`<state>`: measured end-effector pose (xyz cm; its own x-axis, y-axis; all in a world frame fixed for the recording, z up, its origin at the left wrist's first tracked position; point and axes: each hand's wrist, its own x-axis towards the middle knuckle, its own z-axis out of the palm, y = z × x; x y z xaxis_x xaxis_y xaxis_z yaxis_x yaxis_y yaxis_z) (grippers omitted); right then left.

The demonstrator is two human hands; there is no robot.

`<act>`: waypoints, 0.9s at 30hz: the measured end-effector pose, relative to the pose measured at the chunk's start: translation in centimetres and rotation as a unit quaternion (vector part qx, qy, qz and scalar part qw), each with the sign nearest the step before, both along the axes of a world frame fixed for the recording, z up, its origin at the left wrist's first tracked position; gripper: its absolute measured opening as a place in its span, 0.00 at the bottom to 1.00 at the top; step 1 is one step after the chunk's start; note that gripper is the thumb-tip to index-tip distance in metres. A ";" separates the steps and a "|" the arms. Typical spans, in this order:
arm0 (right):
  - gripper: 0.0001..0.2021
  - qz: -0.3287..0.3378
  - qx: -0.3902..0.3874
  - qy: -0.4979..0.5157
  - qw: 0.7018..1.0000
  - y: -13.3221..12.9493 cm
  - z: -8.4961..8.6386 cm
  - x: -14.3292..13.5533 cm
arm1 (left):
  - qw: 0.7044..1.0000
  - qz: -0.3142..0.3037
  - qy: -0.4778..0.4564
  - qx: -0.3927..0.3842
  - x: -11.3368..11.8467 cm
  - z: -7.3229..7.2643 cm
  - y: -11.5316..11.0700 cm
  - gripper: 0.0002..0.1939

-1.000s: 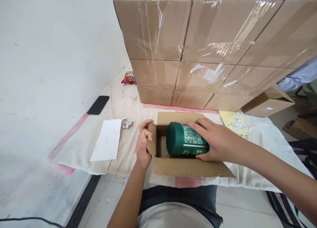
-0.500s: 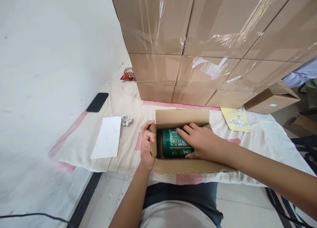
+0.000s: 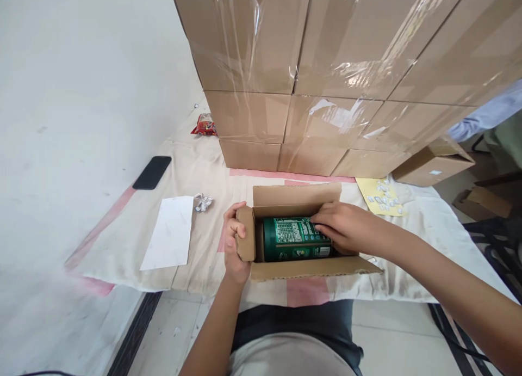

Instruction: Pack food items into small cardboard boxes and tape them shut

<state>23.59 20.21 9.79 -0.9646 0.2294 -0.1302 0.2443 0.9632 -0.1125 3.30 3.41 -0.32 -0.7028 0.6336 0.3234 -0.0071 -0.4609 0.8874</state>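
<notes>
An open cardboard box (image 3: pixel 293 270) stands on the cloth-covered table in front of me, its flaps spread. Inside it a green jar (image 3: pixel 291 240) with a printed label lies on its side. My left hand (image 3: pixel 235 242) grips the left end of the box, thumb and fingers around the short end flap. At the jar's right end, my right hand (image 3: pixel 340 226) reaches into the box with its fingers curled against the jar. The fingertips and that end of the jar are partly hidden.
A wall of taped cardboard boxes (image 3: pixel 250 117) rises behind. Left lie a white paper (image 3: pixel 168 232), a phone (image 3: pixel 152 172), crumpled foil (image 3: pixel 203 202) and a red packet (image 3: pixel 204 125). Right are a yellow sheet with small packets (image 3: pixel 381 196), another open box (image 3: pixel 434 164) and a person's sleeve (image 3: pixel 485 112).
My right hand has slid from the top of the jar to its right end, uncovering more label. The left end flap now leans further outward in my left hand.
</notes>
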 end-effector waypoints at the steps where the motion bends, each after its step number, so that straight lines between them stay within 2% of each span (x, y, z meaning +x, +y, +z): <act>1: 0.13 0.008 0.043 0.003 0.999 0.0 -0.1 0.5 | 1.000 0.001 -0.012 0.012 0.0 0.1 0.1 0.25; 3: 0.10 0.022 0.123 0.005 0.992 -0.3 -0.4 1.3 | 0.998 -0.004 -0.041 0.046 0.2 0.4 0.3 0.24; 5: 0.09 0.012 0.168 0.009 0.986 -0.8 -0.9 1.8 | 0.996 -0.011 -0.057 0.064 0.4 0.7 0.6 0.24; 9: 0.09 0.001 0.176 0.020 0.984 -1.3 -0.9 1.9 | 0.996 -0.027 -0.063 0.064 0.6 0.9 1.0 0.24; 13: 0.07 0.018 0.113 0.061 0.992 -0.9 -0.3 1.9 | 0.997 -0.018 -0.048 0.050 0.5 0.6 0.8 0.25; 17: 0.08 -0.001 0.016 0.157 0.987 -0.6 -0.1 2.6 | 0.998 -0.020 -0.024 0.049 0.2 0.2 0.5 0.24; 22: 0.06 -0.078 -0.108 0.312 0.941 -0.5 -0.5 4.1 | 0.998 -0.021 0.004 0.054 0.0 -0.1 0.4 0.23; 25: 0.17 -0.125 -0.156 0.358 0.912 -0.9 -1.3 5.0 | 0.998 -0.022 0.033 0.053 -0.2 -0.3 0.6 0.19; 27: 0.22 -0.154 -0.180 0.382 0.894 -1.7 -2.2 5.6 | 0.996 -0.049 0.057 0.048 -0.2 -0.4 0.6 0.10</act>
